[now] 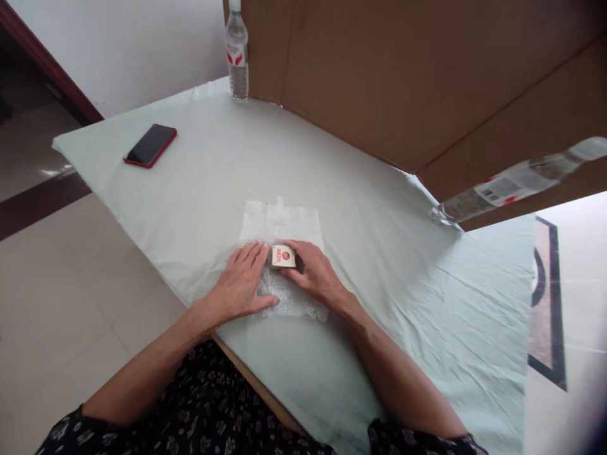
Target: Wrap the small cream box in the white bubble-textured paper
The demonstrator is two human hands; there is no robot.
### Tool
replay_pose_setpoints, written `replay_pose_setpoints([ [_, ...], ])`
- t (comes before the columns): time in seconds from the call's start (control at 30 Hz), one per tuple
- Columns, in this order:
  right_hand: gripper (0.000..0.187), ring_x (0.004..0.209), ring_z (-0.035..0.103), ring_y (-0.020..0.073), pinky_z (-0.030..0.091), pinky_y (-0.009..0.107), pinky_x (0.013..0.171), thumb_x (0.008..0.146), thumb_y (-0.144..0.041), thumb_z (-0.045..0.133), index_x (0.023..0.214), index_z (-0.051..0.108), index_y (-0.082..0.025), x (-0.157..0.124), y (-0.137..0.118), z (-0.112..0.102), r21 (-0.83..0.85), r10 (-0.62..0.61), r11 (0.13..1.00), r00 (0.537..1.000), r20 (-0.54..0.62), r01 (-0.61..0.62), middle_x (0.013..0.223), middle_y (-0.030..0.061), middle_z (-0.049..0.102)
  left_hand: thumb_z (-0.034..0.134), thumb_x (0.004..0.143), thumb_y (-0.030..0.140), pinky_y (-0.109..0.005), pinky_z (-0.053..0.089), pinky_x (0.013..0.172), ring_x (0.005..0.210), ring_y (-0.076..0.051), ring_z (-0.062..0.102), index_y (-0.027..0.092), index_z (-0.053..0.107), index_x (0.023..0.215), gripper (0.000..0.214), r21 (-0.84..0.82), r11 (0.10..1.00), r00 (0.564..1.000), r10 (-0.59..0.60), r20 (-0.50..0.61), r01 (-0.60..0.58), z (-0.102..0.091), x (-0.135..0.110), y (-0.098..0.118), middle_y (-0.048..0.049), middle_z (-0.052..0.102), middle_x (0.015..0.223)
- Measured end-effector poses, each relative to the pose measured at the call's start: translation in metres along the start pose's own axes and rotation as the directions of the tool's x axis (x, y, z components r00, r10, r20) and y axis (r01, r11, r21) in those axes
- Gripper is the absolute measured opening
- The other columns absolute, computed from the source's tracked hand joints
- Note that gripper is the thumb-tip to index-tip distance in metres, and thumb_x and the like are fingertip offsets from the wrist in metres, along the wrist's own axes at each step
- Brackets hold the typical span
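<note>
A small cream box (283, 256) with red print is in the middle of the head view, above a sheet of clear bubble wrap (282, 218). My right hand (313, 268) is closed on the box from the right, thumb on the near side and fingers on the far side. My left hand (241, 281) lies flat on the left part of the wrap, fingers stretched out and thumb apart, close to the box's left side. Part of the wrap is hidden under both hands.
A pale green cloth covers the table (190, 189). A phone with a red edge (150, 145) lies at the far left. Water bottles stand at the back (238, 57) and right (507, 183), against a large brown cardboard panel (355, 76).
</note>
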State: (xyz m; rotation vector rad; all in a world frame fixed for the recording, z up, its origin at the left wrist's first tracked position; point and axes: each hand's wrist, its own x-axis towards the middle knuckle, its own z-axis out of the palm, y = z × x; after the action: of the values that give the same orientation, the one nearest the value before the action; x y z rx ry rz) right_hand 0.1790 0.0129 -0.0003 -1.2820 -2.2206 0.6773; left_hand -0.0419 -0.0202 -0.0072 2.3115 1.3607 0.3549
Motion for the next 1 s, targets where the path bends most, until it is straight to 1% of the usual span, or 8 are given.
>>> replay_pose_setpoints([
  [0.23, 0.046, 0.112, 0.069, 0.0320, 0.054, 0.052, 0.096, 0.083, -0.043, 0.071, 0.124, 0.064, -0.023, -0.030, 0.042, -0.053, 0.012, 0.225, 0.972, 0.914, -0.337, -0.235, 0.124, 0.0123, 0.073, 0.073, 0.076, 0.059, -0.057, 0.014, 0.127, 0.157, -0.042, 0.022, 0.008, 0.032, 0.156, 0.103, 0.058, 0.998, 0.999, -0.028, 0.044, 0.026, -0.001, 0.011, -0.002, -0.0268, 0.031, 0.165],
  [0.4, 0.059, 0.108, 0.069, 0.0370, 0.053, 0.060, 0.095, 0.078, -0.055, 0.070, 0.124, 0.064, -0.019, -0.062, 0.086, -0.078, -0.053, 0.409, 0.887, 0.834, -0.371, -0.458, 0.122, 0.0179, 0.072, 0.075, 0.075, 0.061, -0.057, 0.011, 0.127, 0.157, -0.043, 0.020, 0.009, 0.035, 0.155, 0.104, 0.068, 0.998, 0.999, -0.013, 0.045, 0.010, -0.004, 0.014, -0.007, -0.0269, 0.030, 0.166],
  [0.5, 0.072, 0.128, 0.058, 0.0427, 0.047, 0.066, 0.102, 0.079, -0.061, 0.070, 0.135, 0.058, -0.017, -0.070, 0.085, -0.079, -0.141, 0.317, 0.893, 0.820, -0.477, -0.427, 0.137, 0.0230, 0.063, 0.073, 0.077, 0.062, -0.059, 0.012, 0.127, 0.157, -0.043, 0.020, 0.009, 0.034, 0.156, 0.102, 0.081, 0.997, 0.999, -0.004, 0.053, -0.001, -0.007, 0.012, -0.008, -0.0269, 0.029, 0.166],
  [0.6, 0.060, 0.137, 0.052, 0.0385, 0.044, 0.063, 0.108, 0.089, -0.053, 0.066, 0.139, 0.055, -0.023, -0.064, 0.056, -0.071, -0.201, 0.149, 0.930, 0.814, -0.561, -0.309, 0.145, 0.0190, 0.058, 0.068, 0.082, 0.061, -0.061, 0.016, 0.126, 0.157, -0.042, 0.022, 0.011, 0.036, 0.155, 0.094, 0.095, 0.995, 0.999, 0.008, 0.031, -0.011, -0.010, 0.010, -0.006, -0.0256, 0.031, 0.166],
  [0.67, 0.045, 0.133, 0.057, 0.0336, 0.045, 0.059, 0.110, 0.094, -0.044, 0.062, 0.135, 0.058, -0.027, -0.054, 0.030, -0.058, -0.242, 0.027, 0.956, 0.873, -0.487, -0.165, 0.140, 0.0150, 0.062, 0.064, 0.087, 0.060, -0.061, 0.018, 0.125, 0.157, -0.041, 0.024, 0.011, 0.037, 0.154, 0.087, 0.116, 0.993, 1.000, 0.008, 0.005, -0.009, -0.012, 0.010, -0.003, -0.0252, 0.032, 0.165],
  [0.77, 0.044, 0.133, 0.057, 0.0329, 0.049, 0.055, 0.107, 0.095, -0.042, 0.061, 0.135, 0.058, -0.025, -0.039, 0.003, -0.029, -0.282, -0.123, 0.957, 0.974, -0.190, 0.066, 0.145, 0.0161, 0.060, 0.063, 0.089, 0.058, -0.060, 0.020, 0.126, 0.157, -0.040, 0.025, 0.012, 0.038, 0.153, 0.083, 0.168, 0.986, 1.000, 0.002, -0.001, -0.001, -0.010, 0.011, -0.002, -0.0240, 0.033, 0.165],
  [0.87, 0.063, 0.139, 0.051, 0.0376, 0.048, 0.056, 0.107, 0.091, -0.050, 0.066, 0.142, 0.053, -0.017, -0.033, -0.002, -0.003, -0.320, -0.126, 0.938, 0.992, 0.034, 0.130, 0.152, 0.0217, 0.053, 0.066, 0.085, 0.061, -0.058, 0.020, 0.126, 0.157, -0.040, 0.025, 0.012, 0.036, 0.155, 0.091, 0.208, 0.978, 0.999, -0.008, 0.035, 0.001, -0.008, 0.010, -0.006, -0.0234, 0.032, 0.166],
  [1.0, 0.075, 0.144, 0.046, 0.0405, 0.044, 0.059, 0.112, 0.089, -0.060, 0.065, 0.146, 0.051, -0.013, -0.038, 0.007, 0.010, -0.382, -0.066, 0.919, 0.994, 0.093, 0.097, 0.156, 0.0231, 0.049, 0.069, 0.080, 0.066, -0.057, 0.016, 0.128, 0.157, -0.039, 0.024, 0.010, 0.033, 0.157, 0.102, 0.215, 0.976, 0.996, -0.006, 0.092, -0.014, -0.011, 0.010, -0.016, -0.0220, 0.031, 0.167],
])
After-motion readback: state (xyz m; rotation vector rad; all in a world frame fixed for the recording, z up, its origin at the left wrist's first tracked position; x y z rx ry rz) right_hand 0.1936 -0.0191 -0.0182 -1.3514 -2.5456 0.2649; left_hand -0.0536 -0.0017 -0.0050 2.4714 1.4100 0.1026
